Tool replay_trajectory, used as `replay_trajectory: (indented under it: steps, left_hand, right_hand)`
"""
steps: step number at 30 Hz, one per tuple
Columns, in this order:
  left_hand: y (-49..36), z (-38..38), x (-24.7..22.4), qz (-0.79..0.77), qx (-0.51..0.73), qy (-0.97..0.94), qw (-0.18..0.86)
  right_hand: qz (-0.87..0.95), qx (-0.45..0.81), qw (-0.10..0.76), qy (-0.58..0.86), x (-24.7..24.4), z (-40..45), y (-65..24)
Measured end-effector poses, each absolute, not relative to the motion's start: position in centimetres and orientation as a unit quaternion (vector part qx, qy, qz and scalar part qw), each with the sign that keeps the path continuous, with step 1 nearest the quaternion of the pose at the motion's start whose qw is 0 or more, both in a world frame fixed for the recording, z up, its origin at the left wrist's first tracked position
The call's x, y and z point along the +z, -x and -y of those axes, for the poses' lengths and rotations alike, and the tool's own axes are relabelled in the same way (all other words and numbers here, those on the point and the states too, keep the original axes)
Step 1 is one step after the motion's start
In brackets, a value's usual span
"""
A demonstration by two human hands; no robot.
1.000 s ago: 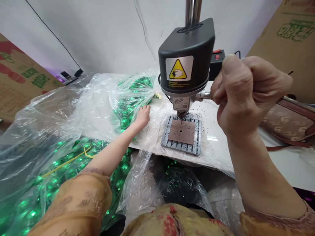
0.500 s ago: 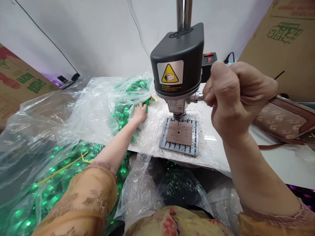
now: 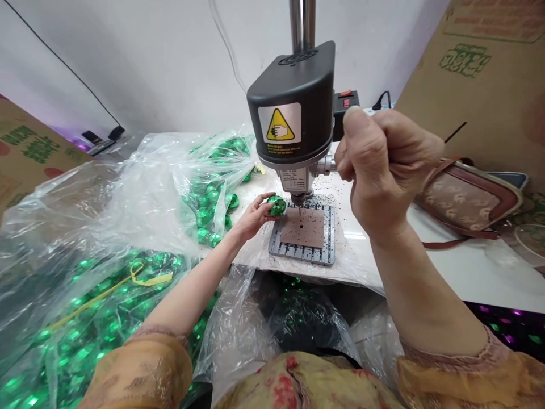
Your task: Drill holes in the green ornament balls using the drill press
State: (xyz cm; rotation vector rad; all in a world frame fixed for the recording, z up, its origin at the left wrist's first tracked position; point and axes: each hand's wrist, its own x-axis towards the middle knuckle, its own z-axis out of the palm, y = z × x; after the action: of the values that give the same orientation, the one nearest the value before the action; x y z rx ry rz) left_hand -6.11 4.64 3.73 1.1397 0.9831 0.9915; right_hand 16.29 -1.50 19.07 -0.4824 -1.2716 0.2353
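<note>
Between the fingers of my left hand (image 3: 254, 217) is a shiny green faceted ball (image 3: 276, 205), just left of the drill bit. My right hand (image 3: 383, 165) is wrapped round the feed handle of a small black drill press (image 3: 292, 108); the grip itself is mostly hidden by my fingers. Under the chuck (image 3: 299, 197) lies a brown board (image 3: 302, 228) with a small dark hole, on a slotted grey metal base (image 3: 276, 253). Dark shavings are scattered around the base.
A clear plastic bag of green balls (image 3: 208, 196) lies open on the white table (image 3: 443, 272), left of the press. Another bag of balls (image 3: 85, 318) sits lower left. A patterned handbag (image 3: 468, 196) and a cardboard box (image 3: 481, 85) stand at the right.
My left hand has come from the bag of green balls to beside the drill bit, now with one ball in its fingers. The right hand stays on the handle; the view has shifted slightly.
</note>
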Motion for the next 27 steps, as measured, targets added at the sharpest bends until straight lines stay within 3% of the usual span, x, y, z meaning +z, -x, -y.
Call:
replay_trajectory:
  steps: [21,27]
  left_hand:
    - [1.6,-1.6,1.4,-0.420,0.404,-0.694,0.423]
    - [1.2,-1.0,1.1,-0.414,0.399,-0.695,0.432]
  right_hand:
    - [0.589,0.124,0.766,0.226,18.9,1.9,-16.3]
    - [0.587,0.096,0.759,0.264,19.0,1.9,-16.3]
